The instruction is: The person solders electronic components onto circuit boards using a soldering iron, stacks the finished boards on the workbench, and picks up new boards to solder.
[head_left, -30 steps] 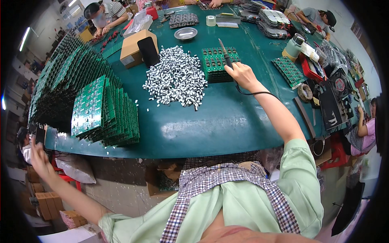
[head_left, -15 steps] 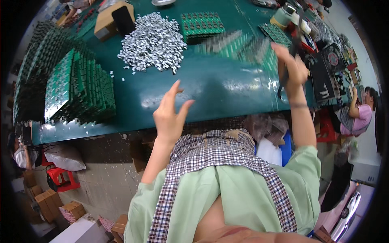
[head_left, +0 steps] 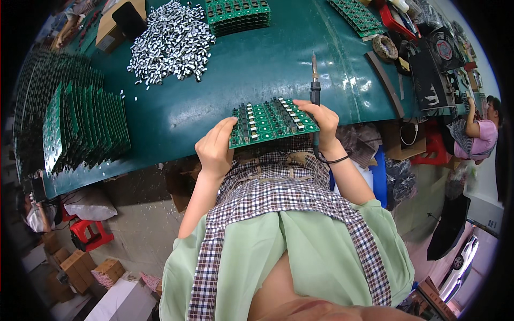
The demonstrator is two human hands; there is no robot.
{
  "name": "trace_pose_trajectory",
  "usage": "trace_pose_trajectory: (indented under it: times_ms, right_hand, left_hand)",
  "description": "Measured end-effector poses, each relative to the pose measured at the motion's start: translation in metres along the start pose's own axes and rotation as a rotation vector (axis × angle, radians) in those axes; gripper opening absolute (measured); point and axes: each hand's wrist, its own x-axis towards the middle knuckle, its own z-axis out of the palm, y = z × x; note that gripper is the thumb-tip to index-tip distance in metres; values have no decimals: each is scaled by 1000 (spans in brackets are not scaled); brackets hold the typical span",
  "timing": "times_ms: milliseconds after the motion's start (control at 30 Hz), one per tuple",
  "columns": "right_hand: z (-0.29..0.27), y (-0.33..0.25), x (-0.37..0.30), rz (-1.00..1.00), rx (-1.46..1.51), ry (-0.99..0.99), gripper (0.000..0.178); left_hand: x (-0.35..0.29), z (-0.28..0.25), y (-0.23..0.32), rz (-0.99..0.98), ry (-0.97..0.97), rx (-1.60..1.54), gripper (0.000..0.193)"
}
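Observation:
A green circuit board panel (head_left: pixel 261 128), with rows of small white and dark parts, is held tilted at the table's near edge. My left hand (head_left: pixel 215 147) grips its left end, fingers closed on the edge. At the other end my right hand (head_left: pixel 325 124) pinches the board and also carries a soldering iron (head_left: pixel 315 92), its metal tip pointing away from me. The iron's dark cable runs down past my right wrist. Part of each hand's grip is hidden by the board.
Beyond my hands lie a heap of small silvery parts (head_left: pixel 170 45) and a stack of circuit boards (head_left: pixel 238 16). Many upright boards (head_left: pixel 91 120) fill the left side. At right are more boards (head_left: pixel 356 16), a dark curved strip (head_left: pixel 384 83) and a black box (head_left: pixel 431 88).
My left hand was empty and open; now it holds the board. My right hand has come from the far right toward the middle. The board, blurred earlier, is now near me. The view has shifted.

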Motion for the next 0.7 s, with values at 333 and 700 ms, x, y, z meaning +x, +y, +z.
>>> trace_pose_trajectory:
  times_ms: [333,700]
  right_hand:
    - [5,-1,5,-13,6,-9,18]
    - [5,6,-1,79,86,26,16]
  left_hand:
    - [5,-2,-1,-83,1,-47,41]
    - [18,-4,9,-31,-2,17,34]
